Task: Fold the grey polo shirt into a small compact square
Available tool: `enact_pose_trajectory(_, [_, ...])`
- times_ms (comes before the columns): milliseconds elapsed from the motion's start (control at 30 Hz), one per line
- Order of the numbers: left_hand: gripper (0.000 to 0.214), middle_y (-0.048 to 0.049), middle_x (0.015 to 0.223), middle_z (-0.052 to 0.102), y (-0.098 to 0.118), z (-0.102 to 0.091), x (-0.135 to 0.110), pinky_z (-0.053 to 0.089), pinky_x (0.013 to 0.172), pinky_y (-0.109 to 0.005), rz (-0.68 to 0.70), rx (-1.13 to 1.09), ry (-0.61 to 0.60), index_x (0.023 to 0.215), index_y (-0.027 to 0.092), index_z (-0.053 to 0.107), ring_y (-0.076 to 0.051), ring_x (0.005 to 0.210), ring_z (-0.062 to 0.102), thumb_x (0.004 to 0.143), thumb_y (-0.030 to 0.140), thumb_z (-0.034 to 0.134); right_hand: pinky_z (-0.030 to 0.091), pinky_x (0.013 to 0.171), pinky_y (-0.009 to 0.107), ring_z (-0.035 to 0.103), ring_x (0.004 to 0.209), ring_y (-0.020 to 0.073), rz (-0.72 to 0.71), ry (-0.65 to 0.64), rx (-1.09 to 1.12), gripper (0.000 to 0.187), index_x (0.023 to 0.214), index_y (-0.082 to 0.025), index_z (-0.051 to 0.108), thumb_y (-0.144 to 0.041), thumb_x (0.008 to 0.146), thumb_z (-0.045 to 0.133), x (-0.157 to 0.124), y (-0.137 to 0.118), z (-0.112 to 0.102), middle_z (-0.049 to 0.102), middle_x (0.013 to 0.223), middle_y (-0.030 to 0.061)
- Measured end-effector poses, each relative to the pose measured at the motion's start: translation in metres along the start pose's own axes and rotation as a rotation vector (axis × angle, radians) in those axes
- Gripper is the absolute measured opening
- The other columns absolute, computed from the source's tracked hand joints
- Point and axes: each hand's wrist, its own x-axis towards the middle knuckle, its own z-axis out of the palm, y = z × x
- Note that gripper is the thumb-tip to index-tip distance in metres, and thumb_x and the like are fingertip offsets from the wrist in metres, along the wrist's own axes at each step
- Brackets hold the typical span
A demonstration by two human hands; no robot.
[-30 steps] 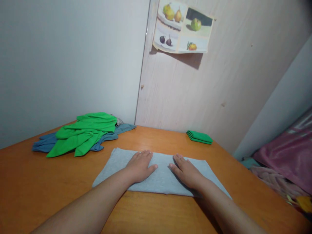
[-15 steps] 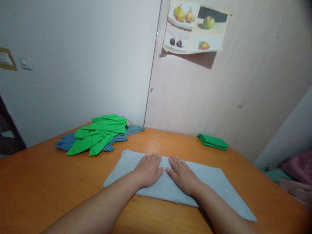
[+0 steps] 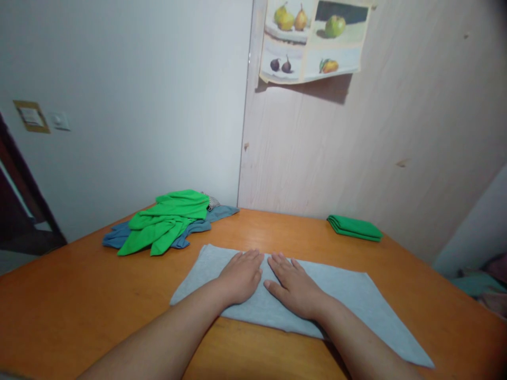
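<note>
A light grey folded cloth (image 3: 348,295), possibly a garment, lies flat across the near middle of the table. My left hand (image 3: 242,277) rests palm down on its middle, fingers stretched toward the far edge. Close beside it on the right, my right hand (image 3: 295,285) also presses flat on the cloth, its thumb out to the side. A narrow strip of grey fabric shows between the two hands. Neither hand grips anything. My right forearm crosses the near edge of the cloth and hides part of it.
On the orange-brown wooden table (image 3: 99,306), a crumpled bright green cloth (image 3: 170,216) lies over blue fabric (image 3: 116,236) at the back left. A neatly folded green cloth (image 3: 354,228) sits at the back right. Walls rise behind, with a fruit poster (image 3: 312,45) hung up.
The camera has tilted slightly, so the whole view shifts a little. Both hands stay flat on the grey cloth; my left thumb has drawn in and my right thumb sits slightly nearer me.
</note>
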Motion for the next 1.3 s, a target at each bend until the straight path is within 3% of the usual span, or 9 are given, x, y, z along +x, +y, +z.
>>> enact_pose_trajectory(167, [0.058, -0.0136, 0.156, 0.037, 0.002, -0.002, -0.003, 0.024, 0.118, -0.045, -0.046, 0.017, 0.022, 0.148, 0.013, 0.039, -0.026, 0.145, 0.03, 0.099, 0.044, 0.029, 0.004, 0.121, 0.048, 0.007, 0.151, 0.0252, -0.002, 0.015, -0.013, 0.083, 0.157, -0.017, 0.02, -0.07, 0.093, 0.024, 0.003, 0.003, 0.004, 0.012, 0.163, 0.0087])
enact_pose_trajectory(367, [0.072, -0.0177, 0.155, 0.035, 0.0, -0.013, -0.018, 0.023, 0.117, -0.049, -0.195, 0.088, -0.024, 0.147, 0.012, 0.039, -0.032, 0.145, 0.03, 0.097, 0.062, 0.027, 0.007, 0.121, 0.049, 0.011, 0.151, 0.0262, -0.021, 0.058, -0.043, 0.084, 0.155, -0.017, 0.025, -0.072, 0.092, 0.024, 0.007, 0.009, 0.014, 0.017, 0.162, 0.0081])
enact_pose_trajectory(667, [0.083, -0.0192, 0.154, 0.037, -0.043, -0.024, -0.044, 0.02, 0.118, -0.049, -0.35, 0.17, 0.017, 0.144, 0.011, 0.043, -0.033, 0.145, 0.029, 0.094, 0.073, 0.018, 0.01, 0.121, 0.048, 0.012, 0.15, 0.0261, 0.0, 0.087, -0.063, 0.086, 0.155, -0.018, 0.027, -0.075, 0.09, 0.025, 0.012, 0.014, 0.02, 0.018, 0.162, 0.0079])
enact_pose_trajectory(800, [0.087, -0.0185, 0.157, 0.031, -0.052, -0.024, -0.048, 0.02, 0.117, -0.053, -0.411, 0.16, 0.008, 0.147, 0.011, 0.039, -0.033, 0.147, 0.024, 0.093, 0.074, 0.014, 0.009, 0.121, 0.049, 0.013, 0.15, 0.0263, -0.005, 0.09, -0.053, 0.086, 0.155, -0.018, 0.027, -0.075, 0.09, 0.026, 0.013, 0.015, 0.021, 0.018, 0.162, 0.0077])
enact_pose_trajectory(1033, [0.083, -0.0147, 0.161, 0.022, -0.055, -0.028, -0.052, 0.01, 0.115, -0.063, -0.441, 0.157, -0.031, 0.151, 0.02, 0.033, -0.031, 0.15, 0.014, 0.092, 0.075, 0.013, 0.009, 0.121, 0.048, 0.012, 0.15, 0.0265, -0.016, 0.089, -0.038, 0.087, 0.155, -0.018, 0.027, -0.075, 0.09, 0.026, 0.012, 0.013, 0.018, 0.019, 0.162, 0.0091])
enact_pose_trajectory(1167, [0.078, -0.017, 0.159, 0.029, -0.053, -0.04, -0.053, 0.006, 0.113, -0.068, -0.452, 0.188, -0.051, 0.146, 0.019, 0.04, -0.033, 0.148, 0.02, 0.094, 0.072, 0.016, 0.008, 0.121, 0.048, 0.013, 0.15, 0.0268, -0.021, 0.092, -0.03, 0.087, 0.155, -0.017, 0.028, -0.075, 0.09, 0.025, 0.012, 0.012, 0.017, 0.019, 0.162, 0.0102])
enact_pose_trajectory(1300, [0.073, -0.0176, 0.155, 0.037, -0.036, -0.047, -0.055, 0.005, 0.114, -0.067, -0.387, 0.226, 0.009, 0.139, 0.018, 0.048, -0.033, 0.146, 0.025, 0.096, 0.069, 0.016, 0.007, 0.121, 0.048, 0.012, 0.15, 0.0262, -0.017, 0.079, -0.038, 0.087, 0.155, -0.016, 0.027, -0.074, 0.09, 0.026, 0.012, 0.011, 0.016, 0.018, 0.162, 0.0104])
